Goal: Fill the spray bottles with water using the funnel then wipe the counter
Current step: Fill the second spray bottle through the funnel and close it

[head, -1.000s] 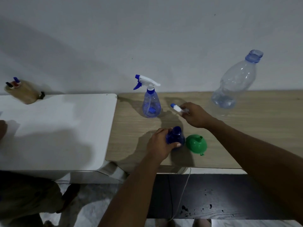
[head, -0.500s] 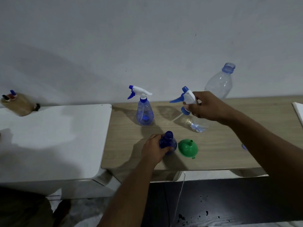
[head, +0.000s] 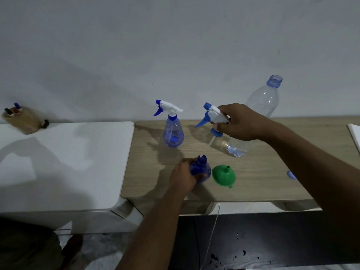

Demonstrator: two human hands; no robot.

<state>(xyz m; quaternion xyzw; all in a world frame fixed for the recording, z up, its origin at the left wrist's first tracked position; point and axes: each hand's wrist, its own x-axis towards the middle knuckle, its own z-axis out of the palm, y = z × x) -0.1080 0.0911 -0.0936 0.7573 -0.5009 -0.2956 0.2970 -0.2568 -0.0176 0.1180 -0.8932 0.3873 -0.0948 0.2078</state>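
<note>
Left hand (head: 182,177) gripping the uncapped bottle (head: 201,170), right hand (head: 241,122) holding the spray head (head: 213,115), I judge the funnel (head: 223,175) beside the bottle goes in next.

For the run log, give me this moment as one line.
left hand: grips uncapped spray bottle | right hand: holds trigger head aloft | funnel: on counter, spout up

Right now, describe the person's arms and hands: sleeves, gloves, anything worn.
Both forearms are bare to the frame's edge: no sleeve shows. The left hand and the right hand are ungloved, and no watch, band or ring is visible.
</note>
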